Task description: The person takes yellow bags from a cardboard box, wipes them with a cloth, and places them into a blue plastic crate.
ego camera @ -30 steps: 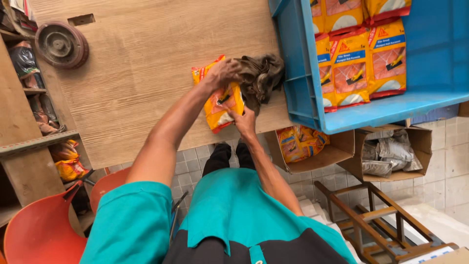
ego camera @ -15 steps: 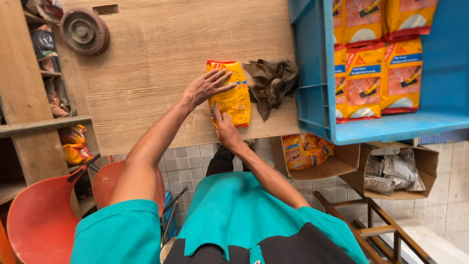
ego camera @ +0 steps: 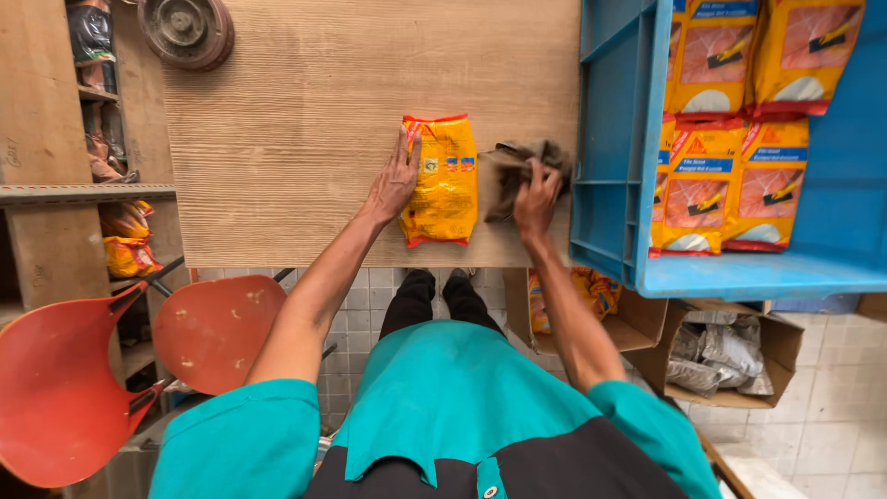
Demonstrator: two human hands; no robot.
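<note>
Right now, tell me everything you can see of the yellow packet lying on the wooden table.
The yellow packet is a soft, flat pouch of glossy plastic with orange-red sealed ends and small printed panels on its face. It lies flat near the front edge of the wooden table, long side pointing away from the person. The left hand rests along its left edge. A crumpled brown cloth, held by the right hand, lies just to its right.

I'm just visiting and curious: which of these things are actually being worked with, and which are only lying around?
In use:
yellow packet under the left hand
brown rag in the right hand

Lying about:
blue crate
metal disc
orange chair
cardboard boxes
</note>
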